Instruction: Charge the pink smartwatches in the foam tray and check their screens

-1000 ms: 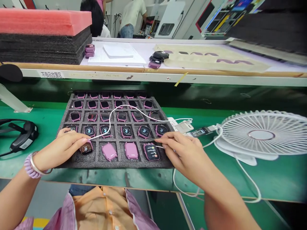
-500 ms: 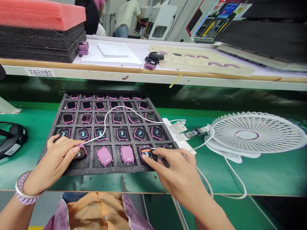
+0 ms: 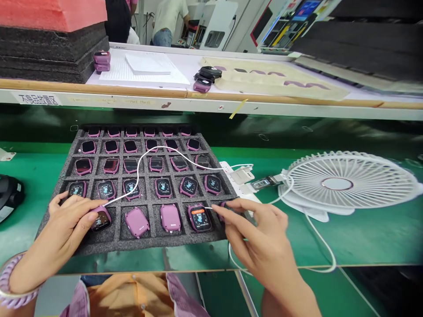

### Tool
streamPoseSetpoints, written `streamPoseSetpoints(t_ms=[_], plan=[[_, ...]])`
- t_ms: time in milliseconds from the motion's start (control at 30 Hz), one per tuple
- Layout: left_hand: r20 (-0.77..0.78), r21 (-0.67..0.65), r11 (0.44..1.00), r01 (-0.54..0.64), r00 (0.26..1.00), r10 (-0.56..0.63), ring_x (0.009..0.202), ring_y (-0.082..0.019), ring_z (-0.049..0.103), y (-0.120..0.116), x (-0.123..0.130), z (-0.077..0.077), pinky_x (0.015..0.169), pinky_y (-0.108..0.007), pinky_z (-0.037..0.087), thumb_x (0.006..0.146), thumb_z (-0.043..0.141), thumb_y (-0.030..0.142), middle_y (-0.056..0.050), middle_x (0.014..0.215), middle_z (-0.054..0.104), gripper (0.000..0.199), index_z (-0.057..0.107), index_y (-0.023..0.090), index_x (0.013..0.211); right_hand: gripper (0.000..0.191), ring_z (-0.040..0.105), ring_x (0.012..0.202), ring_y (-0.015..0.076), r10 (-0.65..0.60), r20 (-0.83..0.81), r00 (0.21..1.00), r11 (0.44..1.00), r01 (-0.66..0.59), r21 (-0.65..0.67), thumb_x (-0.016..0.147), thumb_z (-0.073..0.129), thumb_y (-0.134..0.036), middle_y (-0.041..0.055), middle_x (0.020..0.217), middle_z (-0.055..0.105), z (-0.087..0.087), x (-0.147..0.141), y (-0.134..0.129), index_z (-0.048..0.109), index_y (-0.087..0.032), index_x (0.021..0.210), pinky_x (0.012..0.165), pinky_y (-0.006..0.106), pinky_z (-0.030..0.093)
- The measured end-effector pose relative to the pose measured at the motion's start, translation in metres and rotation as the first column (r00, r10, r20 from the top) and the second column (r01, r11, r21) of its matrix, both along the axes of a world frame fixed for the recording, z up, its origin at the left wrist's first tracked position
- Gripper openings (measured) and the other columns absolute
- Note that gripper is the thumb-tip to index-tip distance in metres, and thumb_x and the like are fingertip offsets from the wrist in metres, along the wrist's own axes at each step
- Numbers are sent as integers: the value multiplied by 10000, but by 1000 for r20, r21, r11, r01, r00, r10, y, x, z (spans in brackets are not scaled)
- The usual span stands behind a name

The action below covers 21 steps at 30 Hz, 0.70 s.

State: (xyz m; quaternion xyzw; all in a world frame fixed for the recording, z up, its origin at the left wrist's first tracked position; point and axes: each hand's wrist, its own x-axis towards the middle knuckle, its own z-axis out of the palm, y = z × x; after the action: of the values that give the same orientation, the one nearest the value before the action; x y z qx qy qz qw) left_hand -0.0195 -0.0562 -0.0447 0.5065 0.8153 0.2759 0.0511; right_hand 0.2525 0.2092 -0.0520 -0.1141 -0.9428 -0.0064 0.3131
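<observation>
A dark foam tray [image 3: 150, 240] holds rows of purple smartwatches, some with lit faces. My left hand [image 3: 68, 224] is closed on a smartwatch [image 3: 102, 220] in the front left compartment, thumb and fingers at its edges. A thin white cable [image 3: 140, 160] runs to this watch across the tray. My right hand [image 3: 257, 229] pinches the end of a second white cable [image 3: 209, 208] beside a lit smartwatch [image 3: 200, 219] with an orange banner. Its fingers partly hide another watch in the front right compartment. Between the hands, two watches [image 3: 171, 218] lie back up.
Right of the tray are a power strip with white chargers [image 3: 242, 175], a small USB device [image 3: 264, 182] and a white fan [image 3: 350, 185]. A black object [image 3: 9, 196] sits at the left. The shelf [image 3: 139, 90] behind carries foam stacks, paper and several watch parts.
My right hand has drawn back to the right, off the face of the orange-banner watch, which now shows fully. My left hand stays on its watch. The camera view has shifted slightly.
</observation>
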Motion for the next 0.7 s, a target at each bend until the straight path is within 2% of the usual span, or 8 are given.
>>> streamPoseSetpoints(t_ms=[100,233,400,467,567,633,700], plan=[[-5,-28,1000,5,1000,-5,993,-222,594,-1,-2,0,1107,-471,177,1010,368,504,32,1054,688,322,599,380,1197,264,594,967,281,26,122,992,1000,-27,6,1034,380,-110,141,1075,577,2,-6,6,615,-139,1150,818,431,354],[7,-96,994,57,998,-57,1038,-213,597,-3,-10,3,1101,-433,195,1009,386,452,39,1126,676,322,584,381,1254,360,581,850,243,70,230,971,997,-73,5,1065,320,-164,106,986,594,7,-17,12,676,-159,1012,775,408,319],[56,-132,979,154,987,-148,909,-170,596,-1,-16,11,1019,-389,281,1007,397,414,47,978,668,319,600,378,1251,479,552,717,221,56,262,964,995,-77,69,1076,284,-182,57,818,611,15,-32,13,641,-184,756,730,410,273],[63,-138,980,145,989,-137,890,-167,585,0,-15,12,1028,-395,273,1009,394,413,45,924,652,310,608,363,1227,471,558,706,223,13,222,975,990,-44,136,1078,303,-186,50,797,626,17,-34,11,613,-185,722,723,415,264],[70,-156,980,127,991,-117,899,-167,573,2,-15,12,1059,-413,240,1014,384,416,41,907,642,298,607,338,1196,379,565,690,226,-104,104,989,974,80,213,1074,392,-209,51,809,648,21,-33,7,605,-185,760,716,416,260],[87,-176,975,134,989,-121,926,-173,566,3,-15,13,1067,-422,237,1018,371,431,34,957,656,307,612,321,1174,277,586,706,228,-119,16,993,979,115,166,1065,457,-229,52,830,659,23,-31,2,604,-184,835,715,407,272],[106,-193,970,148,986,-130,937,-178,558,4,-15,15,1071,-426,246,1019,354,455,27,988,667,338,626,311,1156,212,616,728,215,-9,-13,1000,1000,9,26,1069,472,-247,36,843,667,24,-31,-4,589,-193,901,717,393,289]])
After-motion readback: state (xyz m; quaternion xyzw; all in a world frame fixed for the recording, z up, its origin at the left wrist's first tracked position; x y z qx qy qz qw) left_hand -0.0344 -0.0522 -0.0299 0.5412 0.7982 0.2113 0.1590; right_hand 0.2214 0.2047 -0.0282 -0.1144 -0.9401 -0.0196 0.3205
